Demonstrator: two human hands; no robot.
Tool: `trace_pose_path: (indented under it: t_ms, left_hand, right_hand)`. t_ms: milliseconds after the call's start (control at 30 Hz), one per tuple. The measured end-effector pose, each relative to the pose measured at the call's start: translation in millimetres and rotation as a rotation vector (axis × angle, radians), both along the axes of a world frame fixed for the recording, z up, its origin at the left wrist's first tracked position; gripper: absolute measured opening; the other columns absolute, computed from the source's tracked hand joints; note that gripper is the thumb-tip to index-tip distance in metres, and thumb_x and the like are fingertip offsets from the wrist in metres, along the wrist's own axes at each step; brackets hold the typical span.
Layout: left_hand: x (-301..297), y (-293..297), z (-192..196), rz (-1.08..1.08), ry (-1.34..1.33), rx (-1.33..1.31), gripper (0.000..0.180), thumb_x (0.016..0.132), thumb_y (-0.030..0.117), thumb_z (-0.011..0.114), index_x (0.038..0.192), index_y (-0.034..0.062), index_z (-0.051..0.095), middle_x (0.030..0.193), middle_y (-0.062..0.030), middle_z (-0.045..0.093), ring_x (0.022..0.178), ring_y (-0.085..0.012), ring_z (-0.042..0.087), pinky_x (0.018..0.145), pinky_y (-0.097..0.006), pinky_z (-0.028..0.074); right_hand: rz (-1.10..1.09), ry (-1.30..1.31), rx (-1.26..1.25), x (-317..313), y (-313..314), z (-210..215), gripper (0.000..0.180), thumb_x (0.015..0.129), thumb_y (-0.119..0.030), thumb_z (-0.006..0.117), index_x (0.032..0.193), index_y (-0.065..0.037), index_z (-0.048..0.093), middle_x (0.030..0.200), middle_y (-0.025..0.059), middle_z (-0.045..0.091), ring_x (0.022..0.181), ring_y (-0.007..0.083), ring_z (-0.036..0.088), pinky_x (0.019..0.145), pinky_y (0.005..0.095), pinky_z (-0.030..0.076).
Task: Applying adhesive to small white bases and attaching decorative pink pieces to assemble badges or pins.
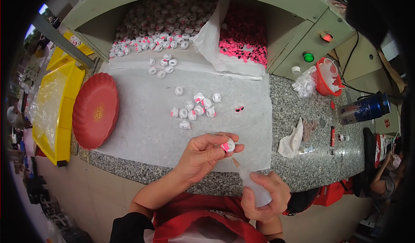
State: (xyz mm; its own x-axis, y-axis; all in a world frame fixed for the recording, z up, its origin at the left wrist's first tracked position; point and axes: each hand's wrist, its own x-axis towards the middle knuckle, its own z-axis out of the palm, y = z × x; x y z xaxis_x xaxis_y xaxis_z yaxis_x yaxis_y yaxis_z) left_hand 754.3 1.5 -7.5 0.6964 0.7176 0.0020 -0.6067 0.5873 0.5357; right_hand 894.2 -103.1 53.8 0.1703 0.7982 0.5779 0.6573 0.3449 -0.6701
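Between the thumb and fingers of my left hand is a small round white piece with a pink patch. My right hand grips a translucent squeeze bottle, tilted so its thin nozzle comes close to the piece's lower edge; whether they touch I cannot tell. Several similar white-and-pink pieces lie loosely on the white paper sheet beyond my hands. Apart from them, to the right, sits a tiny pink-and-black part.
A heap of white pieces and a heap of pink parts fill the shelf behind. On the left stand a red scalloped dish and a yellow tray. Toward the right are a red basket, a blue tumbler and a crumpled cloth.
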Motion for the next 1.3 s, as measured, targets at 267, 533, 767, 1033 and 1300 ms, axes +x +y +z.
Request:
trace_pose_path:
  t_ms: [267, 533, 767, 1033, 1300]
  left_hand:
    - [-0.2, -0.9, 1.3, -0.007, -0.02, -0.002, 0.024, 0.082, 0.0, 0.055, 0.102, 0.012, 0.063, 0.116, -0.0152, 0.051, 0.104, -0.0311, 0.055, 0.09, -0.036, 0.044]
    - [0.3, -0.7, 3.1, 0.008, 0.012, 0.001, 0.025, 0.082, 0.0, 0.055, 0.102, 0.012, 0.063, 0.116, -0.0153, 0.051, 0.104, -0.0309, 0.055, 0.088, -0.034, 0.044]
    - [-0.3, -0.7, 2.4, -0.008, 0.003, -0.005, 0.025, 0.082, 0.0, 0.056, 0.102, 0.0112, 0.063, 0.117, -0.0154, 0.051, 0.104, -0.0312, 0.055, 0.089, -0.035, 0.044]
    - [1.2, -1.4, 1.4, 0.02, 0.025, -0.004, 0.025, 0.081, 0.0, 0.055, 0.103, 0.0095, 0.062, 0.117, -0.0156, 0.052, 0.102, -0.0306, 0.056, 0.092, -0.038, 0.042]
    - [-1.4, 0.6, 5.8, 0.011, 0.079, -0.152, 0.027, 0.08, -0.002, 0.054, 0.107, 0.0012, 0.058, 0.113, -0.017, 0.056, 0.099, -0.0291, 0.058, 0.091, -0.034, 0.046]
  right_hand:
    - [0.007, -0.013, 0.015, -0.9, 1.1, 1.8, 0.028, 0.061, -0.001, 0.06, 0.088, 0.003, 0.057, 0.065, 0.0103, 0.058, 0.042, 0.0154, 0.043, 0.04, 0.0246, 0.034]
    - [0.005, -0.009, 0.021, -1.0, 1.2, 2.7, 0.027, 0.061, -0.001, 0.06, 0.088, 0.003, 0.057, 0.065, 0.0105, 0.058, 0.042, 0.0158, 0.044, 0.04, 0.0249, 0.035]
    - [0.008, -0.02, -0.005, -0.1, 0.8, 3.0, 0.027, 0.061, -0.001, 0.059, 0.087, 0.003, 0.057, 0.064, 0.0101, 0.058, 0.042, 0.0164, 0.045, 0.04, 0.0252, 0.035]
    - [0.012, -0.02, 0.001, 0.0, 0.5, 1.7, 0.026, 0.06, 0.001, 0.059, 0.086, 0.003, 0.057, 0.064, 0.0106, 0.058, 0.042, 0.0174, 0.046, 0.041, 0.0259, 0.036]
    - [-0.256, 0.203, 0.046, 3.1, 1.7, -6.1, 0.038, 0.071, -0.017, 0.059, 0.1, 0.006, 0.056, 0.073, 0.0111, 0.06, 0.05, 0.0127, 0.049, 0.046, 0.0215, 0.039]
